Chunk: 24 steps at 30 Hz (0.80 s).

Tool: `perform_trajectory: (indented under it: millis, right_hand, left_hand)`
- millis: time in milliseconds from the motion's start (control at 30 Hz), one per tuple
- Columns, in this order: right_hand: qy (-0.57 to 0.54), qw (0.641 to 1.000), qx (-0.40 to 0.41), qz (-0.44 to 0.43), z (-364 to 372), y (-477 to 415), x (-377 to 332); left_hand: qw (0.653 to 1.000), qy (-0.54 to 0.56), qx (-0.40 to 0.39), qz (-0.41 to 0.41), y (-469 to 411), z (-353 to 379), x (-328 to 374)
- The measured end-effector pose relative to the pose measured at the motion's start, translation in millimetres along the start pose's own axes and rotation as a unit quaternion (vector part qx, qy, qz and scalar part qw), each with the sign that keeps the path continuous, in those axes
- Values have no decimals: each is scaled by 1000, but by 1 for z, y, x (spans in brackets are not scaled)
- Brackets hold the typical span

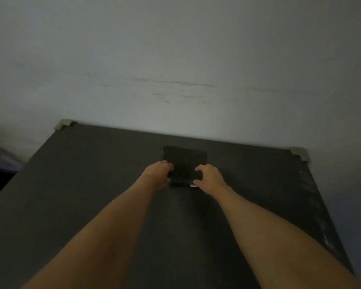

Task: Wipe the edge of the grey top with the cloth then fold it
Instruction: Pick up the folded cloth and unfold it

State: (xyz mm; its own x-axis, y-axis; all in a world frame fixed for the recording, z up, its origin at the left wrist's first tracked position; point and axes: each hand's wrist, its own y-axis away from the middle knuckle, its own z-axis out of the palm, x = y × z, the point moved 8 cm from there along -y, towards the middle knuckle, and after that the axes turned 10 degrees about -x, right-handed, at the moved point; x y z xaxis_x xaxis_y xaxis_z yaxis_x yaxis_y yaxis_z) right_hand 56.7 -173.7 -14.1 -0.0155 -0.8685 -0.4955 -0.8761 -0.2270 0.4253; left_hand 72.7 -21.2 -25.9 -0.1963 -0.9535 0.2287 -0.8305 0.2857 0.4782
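Note:
A dark cloth [184, 161], folded into a small rectangle, lies on the grey top [81, 184] near its far edge. My left hand [158, 173] grips the cloth's near left side. My right hand [209, 178] grips its near right side. A pale tag or layer edge shows under the cloth between my hands. The picture is dim and slightly blurred.
A pale, scuffed wall [175, 69] rises directly behind the grey top. Light corner pieces sit at the far left corner [64, 124] and far right corner [299, 153]. Whitish marks run along the right edge [315, 201]. Dark space lies off the left side.

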Motion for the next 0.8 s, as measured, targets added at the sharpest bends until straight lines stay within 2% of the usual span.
perform_trajectory:
  millis: [100, 167, 267, 400, 567, 800]
  right_hand:
    - [-3, 1000, -19, 15, 18, -16, 12]
    - [-3, 1000, -17, 16, 27, -19, 18]
    - [-24, 998, 54, 1, 25, -20, 24]
    - [-73, 994, 85, -6, 20, -21, 23]
    - [-212, 970, 115, 11, 4, -17, 10]
    - [-270, 943, 173, 94, -21, -1, 6]
  left_hand:
    - [1000, -6, -7, 13, -17, 14, 1]
    - [1000, 17, 21, 15, -22, 15, -3]
    - [996, 61, 47, 38, -27, 7, -11]
    - [996, 78, 24, 47, -30, -6, -9]
    - [983, 137, 87, 88, -18, -53, 19]
    - [950, 207, 159, 172, 23, -128, 72]
